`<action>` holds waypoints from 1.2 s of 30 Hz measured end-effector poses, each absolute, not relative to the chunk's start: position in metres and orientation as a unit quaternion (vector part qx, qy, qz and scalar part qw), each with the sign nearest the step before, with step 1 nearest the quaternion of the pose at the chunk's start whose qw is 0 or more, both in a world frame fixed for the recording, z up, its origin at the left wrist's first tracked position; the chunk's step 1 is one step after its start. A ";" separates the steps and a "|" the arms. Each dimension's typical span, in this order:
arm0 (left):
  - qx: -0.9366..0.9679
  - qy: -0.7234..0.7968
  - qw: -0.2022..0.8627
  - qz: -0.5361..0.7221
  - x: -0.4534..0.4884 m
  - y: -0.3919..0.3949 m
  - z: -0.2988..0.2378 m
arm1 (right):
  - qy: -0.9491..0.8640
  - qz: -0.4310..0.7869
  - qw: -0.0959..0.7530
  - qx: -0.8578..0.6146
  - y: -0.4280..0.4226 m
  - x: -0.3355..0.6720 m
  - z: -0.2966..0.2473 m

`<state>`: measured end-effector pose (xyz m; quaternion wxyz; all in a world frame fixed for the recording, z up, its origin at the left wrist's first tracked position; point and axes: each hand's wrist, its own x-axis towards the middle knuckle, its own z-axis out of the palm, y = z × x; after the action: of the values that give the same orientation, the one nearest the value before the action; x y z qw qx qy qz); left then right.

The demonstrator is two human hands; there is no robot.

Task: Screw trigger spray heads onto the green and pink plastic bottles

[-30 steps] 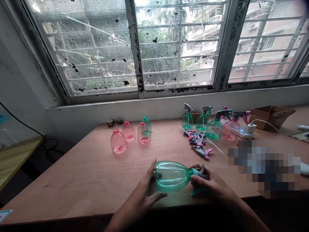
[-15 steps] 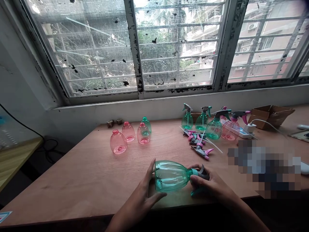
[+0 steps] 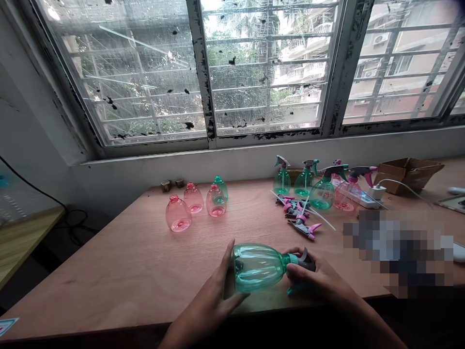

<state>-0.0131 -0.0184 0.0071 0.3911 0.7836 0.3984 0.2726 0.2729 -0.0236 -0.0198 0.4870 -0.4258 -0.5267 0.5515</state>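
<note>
A clear green spray bottle (image 3: pixel 259 267) lies on its side in the air above the table's front edge, its base to the left. My left hand (image 3: pixel 215 287) is curved around the base, thumb below and fingers behind. At the neck, my right hand (image 3: pixel 317 275) grips the grey and green spray head (image 3: pixel 304 261), which its fingers partly hide. Beyond my hands, pink and grey spray heads (image 3: pixel 303 224) with white tubes lie in a heap.
Pink bottles (image 3: pixel 178 215) without heads and a green one (image 3: pixel 223 186) stand at the back left. Green spray bottles (image 3: pixel 321 194) and pink ones (image 3: pixel 346 196) stand at the back right, near a power strip (image 3: pixel 368 200) and an open cardboard box (image 3: pixel 409 175). A blurred patch covers the right side.
The bottle's base has dipped slightly, and the reflections on its body have shifted as it turned a little. Both hands keep nearly the same place.
</note>
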 end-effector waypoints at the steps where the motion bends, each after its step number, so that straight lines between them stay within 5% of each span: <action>1: 0.783 0.404 0.392 0.265 -0.013 -0.019 0.008 | -0.527 0.551 0.488 -0.426 -0.024 0.273 -0.020; 36: 0.756 0.429 0.429 0.246 -0.010 -0.019 0.017 | -0.535 0.558 0.479 -0.416 -0.026 0.274 -0.014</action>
<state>-0.0105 -0.0195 0.0166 0.4293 0.7557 0.4291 0.2459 0.2743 -0.0261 -0.0141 0.4791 -0.4156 -0.5351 0.5580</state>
